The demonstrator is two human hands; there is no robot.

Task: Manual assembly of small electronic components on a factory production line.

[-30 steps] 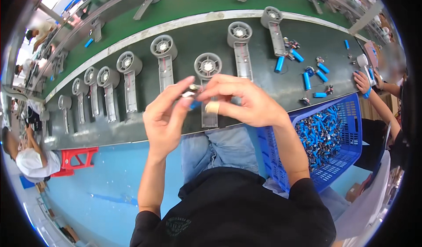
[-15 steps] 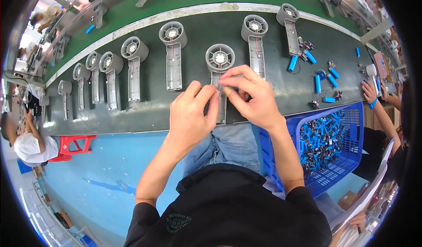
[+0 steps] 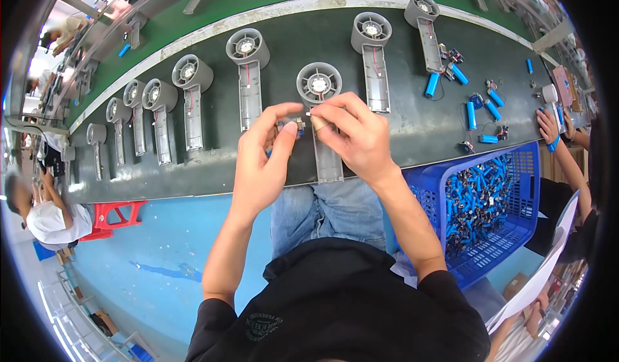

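Left hand has shifted left, exposing the board held in its fingers, left of the near handle. Right hand: fingers narrow, apparently pinching a white tip; anything further hidden.

The person's left hand and right hand are close together in the middle of the frame, fingers bent in a pinch. Both bare forearms slant up from the bottom.
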